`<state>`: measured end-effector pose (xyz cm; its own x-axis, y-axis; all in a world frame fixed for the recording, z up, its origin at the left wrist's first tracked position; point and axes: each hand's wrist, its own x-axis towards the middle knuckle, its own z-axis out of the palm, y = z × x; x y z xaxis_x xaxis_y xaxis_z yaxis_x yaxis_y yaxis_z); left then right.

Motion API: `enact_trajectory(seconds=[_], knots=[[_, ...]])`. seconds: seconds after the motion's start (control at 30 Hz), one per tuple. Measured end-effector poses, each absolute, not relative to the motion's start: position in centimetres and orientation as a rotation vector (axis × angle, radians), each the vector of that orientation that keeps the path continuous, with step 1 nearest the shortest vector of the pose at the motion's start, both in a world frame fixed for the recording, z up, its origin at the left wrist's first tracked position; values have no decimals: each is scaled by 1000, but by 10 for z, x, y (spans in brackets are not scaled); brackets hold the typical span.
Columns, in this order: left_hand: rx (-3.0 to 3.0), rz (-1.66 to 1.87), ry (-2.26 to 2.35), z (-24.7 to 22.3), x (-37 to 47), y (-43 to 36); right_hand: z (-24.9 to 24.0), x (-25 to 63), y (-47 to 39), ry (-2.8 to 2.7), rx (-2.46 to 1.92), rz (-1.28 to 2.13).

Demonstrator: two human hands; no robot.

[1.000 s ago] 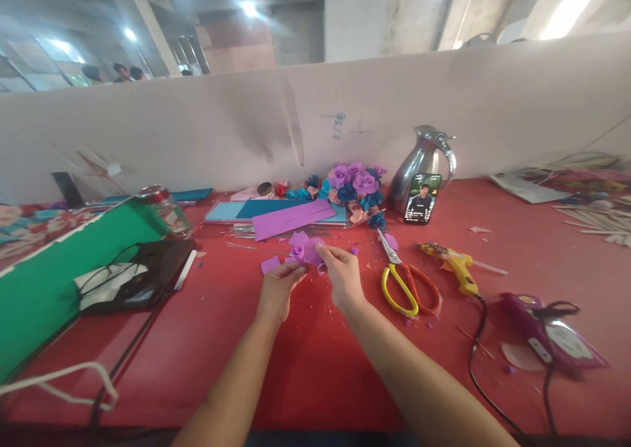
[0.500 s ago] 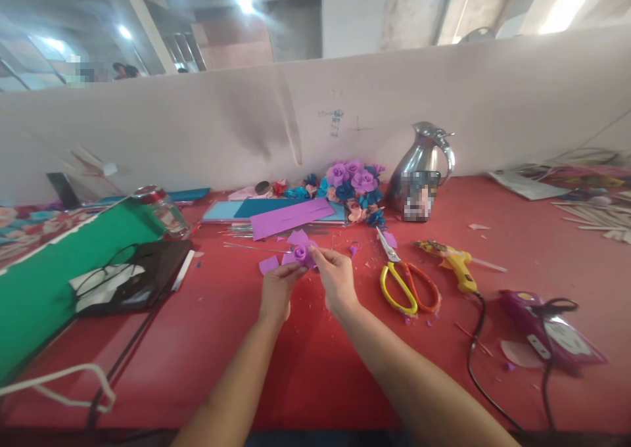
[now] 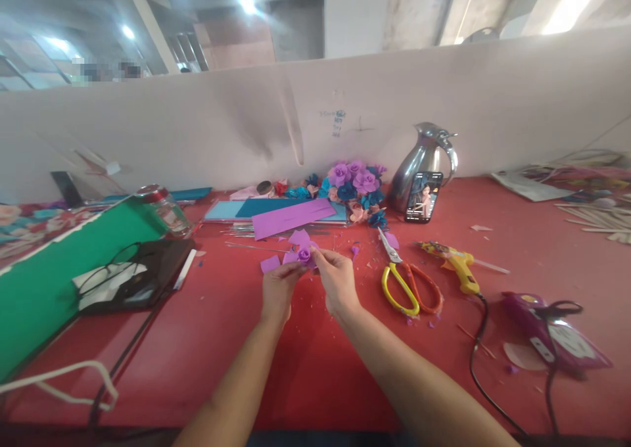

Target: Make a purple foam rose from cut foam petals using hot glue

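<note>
1. A red table point(image 3: 197, 361) fills the foreground.
2. A pale wall point(image 3: 493, 98) runs behind it, bearing small handwriting point(image 3: 338, 114).
3. Beyond the wall, 1 pale pillar point(image 3: 352, 16) rises.
4. Lamps point(image 3: 248, 5) glow above; a bright strip point(image 3: 574, 3) shines upper right.

Red tbl point(image 3: 211, 361); on it, L to R: dk. bag point(image 3: 170, 256), purple ppr scrap point(image 3: 269, 264), scissors point(image 3: 397, 260), steel jug point(image 3: 428, 152), yel. glue gun point(image 3: 462, 267).

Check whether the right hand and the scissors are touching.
Apart. The head view shows a strip of red tabletop between the right hand, whose fingertips are at the purple paper rose, and the scissors.
</note>
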<state>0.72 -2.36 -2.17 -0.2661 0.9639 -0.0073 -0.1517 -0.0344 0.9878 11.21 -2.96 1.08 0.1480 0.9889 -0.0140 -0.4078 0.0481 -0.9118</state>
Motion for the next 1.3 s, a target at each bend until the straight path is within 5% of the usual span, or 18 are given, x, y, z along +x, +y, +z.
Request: enact_trajectory(seconds=[1.3], knots=[[922,1581,1276,-21,4,-23,21,117,-30,-965,-1015,1378]])
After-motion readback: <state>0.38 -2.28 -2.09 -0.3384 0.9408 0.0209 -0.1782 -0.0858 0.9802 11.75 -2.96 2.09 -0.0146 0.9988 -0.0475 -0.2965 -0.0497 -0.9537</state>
